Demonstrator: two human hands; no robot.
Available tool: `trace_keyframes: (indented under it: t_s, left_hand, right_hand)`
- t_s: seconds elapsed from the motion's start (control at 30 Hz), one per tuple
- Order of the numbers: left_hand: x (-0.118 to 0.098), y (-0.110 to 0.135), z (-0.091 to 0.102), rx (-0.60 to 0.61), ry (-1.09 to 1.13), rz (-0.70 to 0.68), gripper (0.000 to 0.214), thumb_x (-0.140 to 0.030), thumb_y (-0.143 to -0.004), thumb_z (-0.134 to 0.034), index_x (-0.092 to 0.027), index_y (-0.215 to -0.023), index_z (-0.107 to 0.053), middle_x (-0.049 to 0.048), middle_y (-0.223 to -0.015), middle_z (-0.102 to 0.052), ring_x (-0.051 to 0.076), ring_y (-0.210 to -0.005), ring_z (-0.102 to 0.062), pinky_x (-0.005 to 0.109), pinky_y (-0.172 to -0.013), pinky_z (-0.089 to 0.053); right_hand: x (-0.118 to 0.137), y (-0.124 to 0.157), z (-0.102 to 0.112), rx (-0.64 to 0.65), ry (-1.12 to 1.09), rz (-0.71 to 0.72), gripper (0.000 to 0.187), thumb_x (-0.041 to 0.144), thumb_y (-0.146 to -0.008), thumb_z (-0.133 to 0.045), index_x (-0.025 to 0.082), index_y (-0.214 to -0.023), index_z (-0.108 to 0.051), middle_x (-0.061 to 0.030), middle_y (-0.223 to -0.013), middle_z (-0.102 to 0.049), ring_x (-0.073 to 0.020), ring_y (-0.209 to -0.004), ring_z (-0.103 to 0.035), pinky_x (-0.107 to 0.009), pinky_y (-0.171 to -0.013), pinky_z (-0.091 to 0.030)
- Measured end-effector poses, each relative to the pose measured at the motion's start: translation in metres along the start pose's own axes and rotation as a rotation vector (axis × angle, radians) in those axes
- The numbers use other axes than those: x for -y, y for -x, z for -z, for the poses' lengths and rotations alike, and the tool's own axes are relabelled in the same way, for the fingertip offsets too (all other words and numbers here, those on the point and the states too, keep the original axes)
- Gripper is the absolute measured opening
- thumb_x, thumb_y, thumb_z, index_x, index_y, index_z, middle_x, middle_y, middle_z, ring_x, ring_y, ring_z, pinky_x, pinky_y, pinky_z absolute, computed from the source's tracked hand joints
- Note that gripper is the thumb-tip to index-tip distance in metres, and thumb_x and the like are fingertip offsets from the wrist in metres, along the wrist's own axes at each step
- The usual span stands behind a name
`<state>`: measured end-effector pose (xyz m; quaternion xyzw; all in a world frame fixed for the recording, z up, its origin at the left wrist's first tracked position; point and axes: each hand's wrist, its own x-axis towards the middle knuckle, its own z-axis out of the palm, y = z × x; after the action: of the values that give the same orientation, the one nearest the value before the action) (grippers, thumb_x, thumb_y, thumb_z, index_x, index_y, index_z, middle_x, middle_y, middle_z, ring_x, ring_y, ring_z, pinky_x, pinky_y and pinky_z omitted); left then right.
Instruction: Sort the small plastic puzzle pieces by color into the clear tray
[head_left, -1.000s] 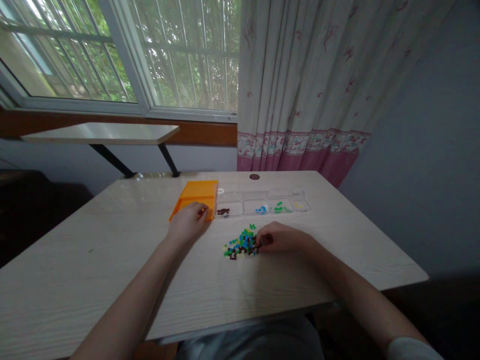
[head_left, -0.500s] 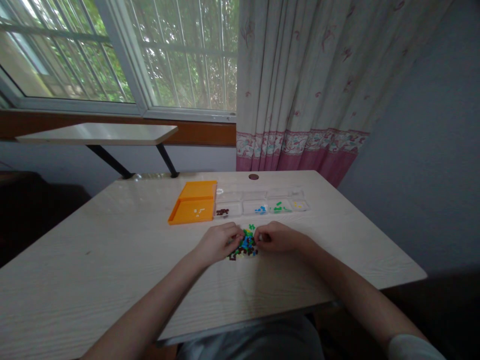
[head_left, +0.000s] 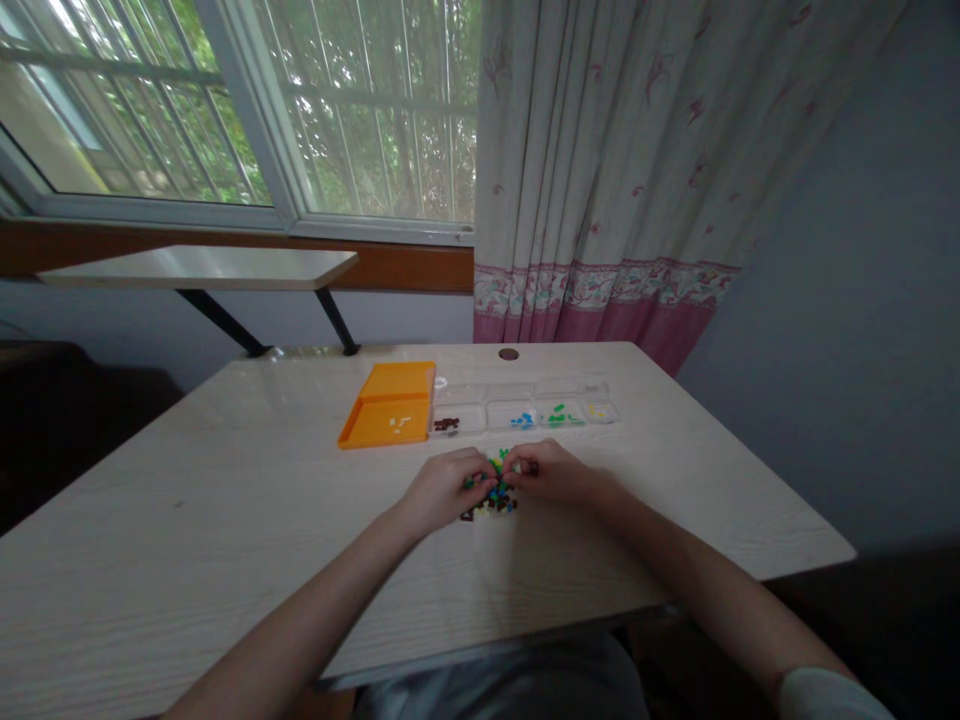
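A pile of tiny building bricks [head_left: 498, 496] in green, blue, brown, yellow and white lies on the table between my hands. At its left, my left hand [head_left: 448, 488] has thumb and fingers pinched together over the pile. My right hand [head_left: 550, 472] reaches in from the other side, its fingers curled and thumb pressed to the index finger. The fingertips of both hands nearly meet above the bricks. Whatever sits in either pinch is too small to make out, and the hands cover part of the pile.
Behind the pile stands a clear compartment tray [head_left: 474, 418] with brown bricks [head_left: 447, 424], blue bricks [head_left: 523, 420], green bricks [head_left: 559, 414] and yellow bricks [head_left: 597, 411] sorted apart. An open orange case [head_left: 367, 432] holds several white bricks [head_left: 400, 424]. A raised shelf [head_left: 225, 266] stands at the back left.
My hands have come closer together over the pile. The left moved slightly right, and the right fingertips shifted left and a little up. The tray and case look unchanged.
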<state>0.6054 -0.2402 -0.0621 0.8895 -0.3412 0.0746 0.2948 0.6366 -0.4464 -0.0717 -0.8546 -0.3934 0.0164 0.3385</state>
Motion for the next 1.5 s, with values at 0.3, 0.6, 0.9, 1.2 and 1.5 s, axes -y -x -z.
trace_keyframes:
  t_s: [0.3,0.6,0.9,1.2,1.5]
  left_hand:
    - [-0.001,0.000,0.001,0.013,-0.041,-0.005,0.011,-0.019,-0.076,-0.050,-0.019,-0.079,-0.060,0.0000,-0.071,-0.058,0.010,-0.067,-0.054,0.018,-0.059,-0.040]
    - [0.012,0.002,0.026,-0.231,-0.089,0.064,0.014,-0.024,-0.077,-0.048,-0.018,-0.079,-0.061,0.0007,-0.069,-0.059,0.009,-0.058,-0.050,0.018,-0.053,-0.038]
    - [0.009,0.003,0.035,-0.458,-0.055,0.062,0.017,-0.027,-0.078,-0.051,-0.015,-0.081,-0.061,0.0027,-0.067,-0.060,0.009,-0.055,-0.049,0.019,-0.051,-0.038]
    - [0.009,0.005,0.040,-0.535,-0.104,0.037,0.015,-0.026,-0.079,-0.052,-0.016,-0.081,-0.062,0.0009,-0.066,-0.060,0.008,-0.053,-0.050,0.018,-0.052,-0.039]
    - [0.009,0.004,0.039,-0.576,-0.137,-0.022,0.010,-0.022,-0.079,-0.053,-0.016,-0.081,-0.061,-0.0002,-0.065,-0.059,0.007,-0.055,-0.050,0.017,-0.054,-0.039]
  right_hand:
    - [-0.001,-0.001,-0.002,0.010,-0.022,-0.004,0.016,0.028,-0.075,-0.055,0.015,-0.080,-0.062,0.0061,-0.051,-0.045,-0.0052,-0.045,-0.034,-0.016,-0.047,-0.027]
    - [-0.005,0.003,0.010,0.203,-0.042,-0.011,0.021,0.029,-0.073,-0.059,0.016,-0.087,-0.067,0.0024,-0.058,-0.055,-0.0065,-0.050,-0.045,-0.017,-0.050,-0.033]
    - [-0.008,0.006,0.021,0.195,-0.173,-0.092,0.023,0.029,-0.073,-0.058,0.015,-0.090,-0.064,0.0059,-0.053,-0.043,-0.0046,-0.045,-0.033,-0.016,-0.043,-0.026]
    - [-0.017,0.007,0.027,0.232,-0.149,-0.166,0.015,0.022,-0.072,-0.056,0.014,-0.082,-0.063,0.0040,-0.055,-0.048,-0.0058,-0.047,-0.039,-0.015,-0.042,-0.026]
    - [-0.016,0.005,0.024,0.264,-0.106,-0.174,0.019,0.028,-0.075,-0.055,0.015,-0.085,-0.064,0.0030,-0.057,-0.051,-0.0064,-0.050,-0.042,-0.016,-0.045,-0.029]
